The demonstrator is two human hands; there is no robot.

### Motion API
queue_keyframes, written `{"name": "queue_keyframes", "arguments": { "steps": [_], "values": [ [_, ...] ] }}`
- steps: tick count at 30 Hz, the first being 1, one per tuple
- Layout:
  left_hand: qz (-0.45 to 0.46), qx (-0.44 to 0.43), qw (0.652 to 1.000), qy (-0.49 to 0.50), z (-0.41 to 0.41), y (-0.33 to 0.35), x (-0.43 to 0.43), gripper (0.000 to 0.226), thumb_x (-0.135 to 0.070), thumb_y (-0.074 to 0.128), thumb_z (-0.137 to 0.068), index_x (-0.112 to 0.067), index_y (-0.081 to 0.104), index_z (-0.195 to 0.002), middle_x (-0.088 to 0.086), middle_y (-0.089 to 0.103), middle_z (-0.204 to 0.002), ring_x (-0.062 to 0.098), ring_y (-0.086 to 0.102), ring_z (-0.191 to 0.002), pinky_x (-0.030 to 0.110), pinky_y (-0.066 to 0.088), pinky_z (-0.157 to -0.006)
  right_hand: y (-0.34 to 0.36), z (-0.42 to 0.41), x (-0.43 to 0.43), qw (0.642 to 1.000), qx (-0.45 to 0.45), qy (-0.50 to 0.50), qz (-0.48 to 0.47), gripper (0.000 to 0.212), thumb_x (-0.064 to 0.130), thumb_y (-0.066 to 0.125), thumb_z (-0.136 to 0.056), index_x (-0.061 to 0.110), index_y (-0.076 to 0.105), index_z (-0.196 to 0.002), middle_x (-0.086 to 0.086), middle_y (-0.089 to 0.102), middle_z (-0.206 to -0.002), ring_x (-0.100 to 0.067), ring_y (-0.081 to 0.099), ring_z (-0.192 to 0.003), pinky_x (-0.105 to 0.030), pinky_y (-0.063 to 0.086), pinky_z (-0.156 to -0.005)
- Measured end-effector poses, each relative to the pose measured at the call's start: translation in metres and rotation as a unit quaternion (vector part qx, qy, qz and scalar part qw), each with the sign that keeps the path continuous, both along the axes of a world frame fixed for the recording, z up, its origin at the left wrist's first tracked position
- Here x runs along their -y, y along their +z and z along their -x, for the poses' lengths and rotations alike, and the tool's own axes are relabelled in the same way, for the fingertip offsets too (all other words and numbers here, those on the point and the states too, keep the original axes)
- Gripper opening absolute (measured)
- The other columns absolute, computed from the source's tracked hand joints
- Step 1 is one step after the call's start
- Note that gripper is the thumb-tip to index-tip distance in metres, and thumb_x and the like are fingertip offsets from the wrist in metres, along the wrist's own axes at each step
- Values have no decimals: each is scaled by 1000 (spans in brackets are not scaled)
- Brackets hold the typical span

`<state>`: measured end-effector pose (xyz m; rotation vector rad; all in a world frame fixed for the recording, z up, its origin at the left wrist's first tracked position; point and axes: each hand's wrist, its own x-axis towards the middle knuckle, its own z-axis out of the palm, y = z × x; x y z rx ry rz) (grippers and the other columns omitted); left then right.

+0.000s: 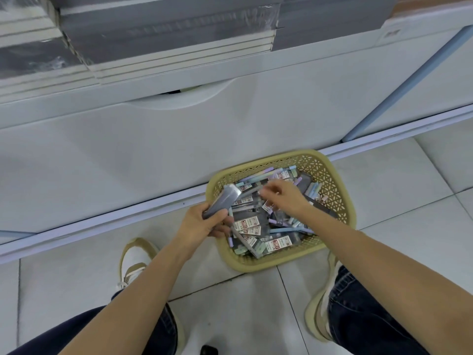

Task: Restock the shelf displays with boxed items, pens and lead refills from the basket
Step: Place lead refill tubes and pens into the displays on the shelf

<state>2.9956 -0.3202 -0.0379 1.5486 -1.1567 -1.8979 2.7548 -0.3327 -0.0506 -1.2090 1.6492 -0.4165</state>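
Person viewed from above. The left forearm [143, 290] and right forearm [384, 252] are bare along their whole visible length, as are the left hand [204, 224] and right hand [284, 196]. Both legs, at the lower left and lower right of the frame, wear dark navy denim jeans [358, 311] with pale seam stitching. Left shoe [135, 262]: white sneaker with tan trim and pale laces. Right shoe [320, 311]: cream and beige sneaker with a thick pale sole.
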Motion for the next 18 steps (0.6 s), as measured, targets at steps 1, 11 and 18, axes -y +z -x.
{"name": "queue_keyframes", "arguments": {
  "steps": [1, 11, 18],
  "values": [
    [-5, 2, 1000, 19, -4, -3, -1, 20, -17, 64, -92, -5, 61, -109, 9, 76, -89, 24, 73, -74, 27, 59, -64, -10, -3, -8, 996, -71, 52, -28, 28, 33, 61, -94, 11, 58, -112, -1, 64, -100, -18, 62, -92, -27, 52, -77],
    [-12, 24, 997, 68, -6, -10, -4, 19, -20, 60, -95, -4, 62, -105, 4, 75, -81, 15, 69, -63, 25, 58, -59, -28, 5, -16, 991, -67, 111, -42, 16, 26, 70, -88, 10, 67, -89, -2, 61, -75, -13, 55, -65, -14, 40, -57],
    [-21, -24, 989, 143, 16, 20, 1, 21, -25, 57, -97, -10, 59, -112, 9, 75, -92, 16, 69, -67, 25, 57, -58, 34, 26, 8, 968, 237, -25, -76, 23, 11, 64, -91, 8, 62, -114, -15, 72, -95, -22, 71, -86, -28, 58, -74]
  ]
}}
